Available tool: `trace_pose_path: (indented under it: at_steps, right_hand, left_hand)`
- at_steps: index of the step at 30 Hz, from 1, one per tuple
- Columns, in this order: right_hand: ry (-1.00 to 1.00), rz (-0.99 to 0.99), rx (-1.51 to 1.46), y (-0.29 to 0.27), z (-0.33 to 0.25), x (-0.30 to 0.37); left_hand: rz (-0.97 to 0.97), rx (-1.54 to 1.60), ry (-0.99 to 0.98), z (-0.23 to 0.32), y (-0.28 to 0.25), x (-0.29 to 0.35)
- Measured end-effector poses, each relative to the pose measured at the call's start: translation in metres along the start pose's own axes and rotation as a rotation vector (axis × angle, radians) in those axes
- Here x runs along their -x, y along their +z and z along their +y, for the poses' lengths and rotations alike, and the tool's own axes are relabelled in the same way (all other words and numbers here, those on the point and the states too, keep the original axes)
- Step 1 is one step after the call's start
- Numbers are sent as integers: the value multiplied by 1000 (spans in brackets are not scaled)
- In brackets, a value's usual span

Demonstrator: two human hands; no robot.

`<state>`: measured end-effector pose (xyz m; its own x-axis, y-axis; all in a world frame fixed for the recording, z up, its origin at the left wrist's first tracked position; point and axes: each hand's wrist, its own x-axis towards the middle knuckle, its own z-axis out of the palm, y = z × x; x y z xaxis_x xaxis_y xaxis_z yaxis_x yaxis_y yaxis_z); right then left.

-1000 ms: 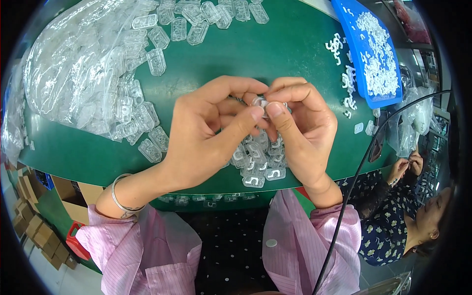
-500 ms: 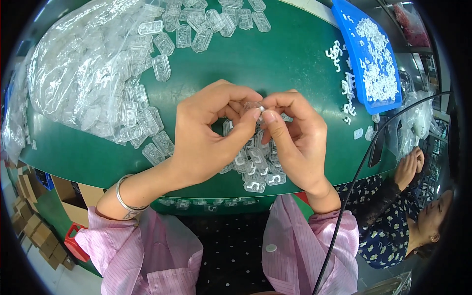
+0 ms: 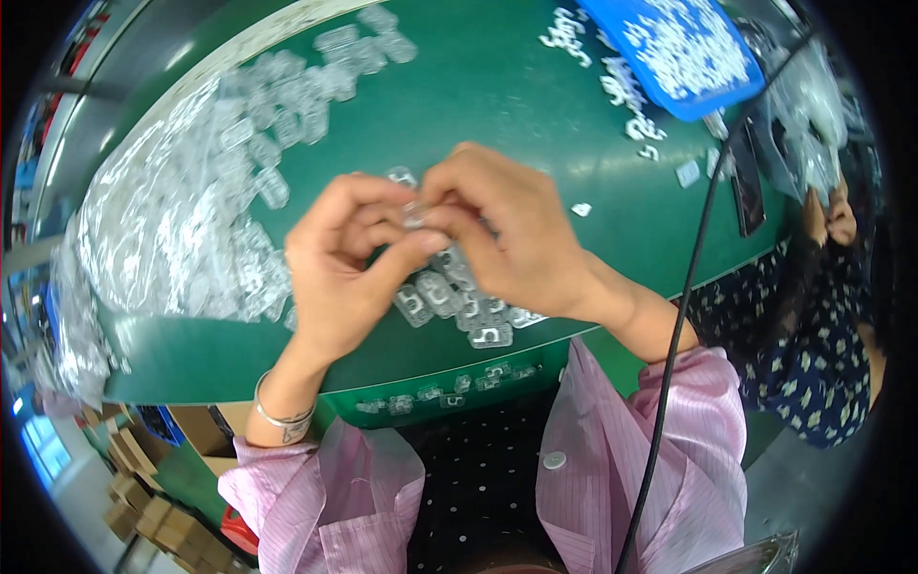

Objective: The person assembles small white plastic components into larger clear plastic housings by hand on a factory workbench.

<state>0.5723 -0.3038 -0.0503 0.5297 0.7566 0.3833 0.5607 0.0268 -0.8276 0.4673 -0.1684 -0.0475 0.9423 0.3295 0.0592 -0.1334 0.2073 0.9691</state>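
Note:
My left hand (image 3: 330, 263) pinches a small transparent plastic case (image 3: 413, 216) between thumb and fingers. Closed against the same case from the other side are the fingertips of my right hand (image 3: 512, 225), which partly hide it. Just below both hands lies a pile of similar transparent cases (image 3: 440, 295) with curved white pieces in them. Part of this pile is hidden by my right hand. A lone small white piece (image 3: 581, 209) rests on the green table (image 3: 507, 105), to the right of my right hand.
A large plastic bag (image 3: 153, 230) spills transparent cases (image 3: 306, 91) at the left. Far right, a blue tray (image 3: 623, 43) holds many white pieces, with loose ones (image 3: 622, 84) beside it. A black cable (image 3: 690, 277) crosses the right side, near a dark phone (image 3: 749, 182) and a co-worker's hands (image 3: 838, 218).
The view has shifted and turned. My right hand has swung over so its back faces up, fingers still at the case. A lone white piece now shows on the table to its right.

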Motion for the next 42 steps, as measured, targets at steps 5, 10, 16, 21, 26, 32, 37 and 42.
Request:
trace_pose_path:
  at_steps: [5,10,16,21,26,32,37,42]
  right_hand:
    - [-89,-67,34,-30,0,7]
    - [240,-46,496,-71,-12,46]
    - [86,-5,733,-64,16,69]
    - [118,-16,716,-70,16,51]
    - [248,70,434,-79,28,42]
    - [415,-9,-635,-60,-17,21]
    - [464,-124,-740,-41,-26,-8]
    - [293,-17,-723,-24,-11,2]
  left_hand:
    - [-108,-146,-76,10,-12,3]
    - [-249,-731,191,2,6,14]
    - [207,-1533,556,4,-10,0]
    - [346,-1860,43,16,-57,-9]
    - [267,-1713,142,20,-59,-5]
    - [45,-660,-60,44,-13,-2]
    - [-140,-364,-137,28,7,-1]
    - [-132,-57,-413,23,3,2]
